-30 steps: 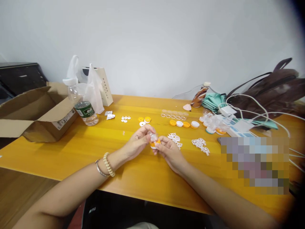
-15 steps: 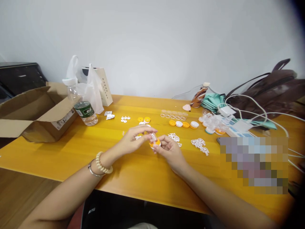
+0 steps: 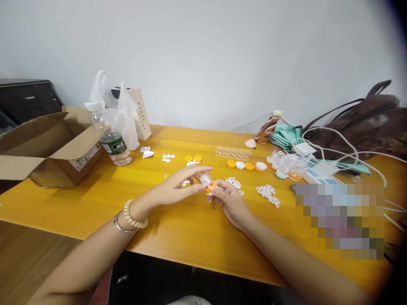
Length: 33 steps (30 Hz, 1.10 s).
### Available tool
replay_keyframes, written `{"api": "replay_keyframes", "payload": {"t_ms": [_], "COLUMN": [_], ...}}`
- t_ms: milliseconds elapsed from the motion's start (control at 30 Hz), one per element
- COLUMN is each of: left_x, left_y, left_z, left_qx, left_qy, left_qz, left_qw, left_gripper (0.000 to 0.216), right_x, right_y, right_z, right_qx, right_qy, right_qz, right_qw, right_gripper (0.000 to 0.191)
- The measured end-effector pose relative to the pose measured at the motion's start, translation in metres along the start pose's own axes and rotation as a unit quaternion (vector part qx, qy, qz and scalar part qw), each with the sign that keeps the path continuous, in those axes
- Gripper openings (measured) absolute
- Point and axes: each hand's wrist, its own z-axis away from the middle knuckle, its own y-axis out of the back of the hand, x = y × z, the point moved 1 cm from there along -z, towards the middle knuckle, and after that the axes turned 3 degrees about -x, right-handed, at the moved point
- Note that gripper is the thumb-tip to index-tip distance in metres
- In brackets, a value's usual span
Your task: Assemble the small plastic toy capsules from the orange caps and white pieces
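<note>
Both my hands meet above the middle of the table around one small clear plastic container (image 3: 205, 181) with an orange-and-white base and white pieces inside. My right hand (image 3: 229, 199) pinches the base between thumb and fingers. Thumb and index finger of my left hand (image 3: 178, 184) curve round the clear part; the far side of that grip is hidden. Just beyond lie yellow and white round caps (image 3: 197, 159), partly behind my left hand. White openwork plastic pieces (image 3: 233, 182) lie beyond my right hand, with another cluster of openwork pieces (image 3: 268, 195) to its right.
Small white pegged discs (image 3: 168, 157), a row of clear cups (image 3: 232, 153) and a row of orange and white caps (image 3: 249, 166) stand farther back. At left are an open carton (image 3: 85, 156) and water bottle (image 3: 116, 148); at right, a power strip (image 3: 313, 174), cables and a bag.
The container has tilted, and its clear part now shows more fully between my hands. My left fingers have spread slightly around it. The view has shifted a little.
</note>
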Motion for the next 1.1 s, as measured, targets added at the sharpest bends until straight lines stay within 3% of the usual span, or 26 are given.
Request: {"api": "replay_keyframes", "payload": {"t_ms": [67, 167, 433, 533, 833, 1000, 1100], "left_x": [0.000, -0.004, -0.004, -0.004, -0.009, -0.008, -0.009], "left_y": [0.005, 0.007, -0.010, -0.014, -0.007, -0.004, -0.005], "left_z": [0.000, -0.001, 0.000, 0.000, -0.002, -0.001, -0.002], "left_qx": [-0.010, 0.033, 0.122, 0.137, 0.052, 0.011, 0.022], "left_qy": [-0.010, 0.018, 0.096, 0.107, 0.053, 0.052, 0.060], "left_qz": [0.009, 0.030, 0.021, 0.033, 0.156, 0.190, 0.171], "left_qw": [1.000, 0.999, 0.988, 0.984, 0.985, 0.980, 0.983], "left_gripper": [0.030, 0.023, 0.027, 0.029, 0.020, 0.036, 0.036], "right_x": [-0.002, -0.003, -0.001, -0.001, -0.002, -0.003, -0.005], "right_y": [0.000, -0.002, -0.005, -0.005, -0.005, -0.005, -0.006], "right_z": [0.000, 0.003, 0.007, 0.007, 0.004, 0.004, 0.004], "right_qx": [-0.003, -0.007, 0.037, 0.034, -0.017, -0.003, -0.016], "right_qy": [0.002, -0.002, 0.053, 0.037, -0.008, -0.005, -0.002], "right_qz": [0.000, 0.031, 0.108, 0.093, 0.006, -0.025, -0.006], "right_qw": [1.000, 1.000, 0.992, 0.994, 1.000, 1.000, 1.000], "right_gripper": [0.024, 0.026, 0.029, 0.027, 0.023, 0.023, 0.024]}}
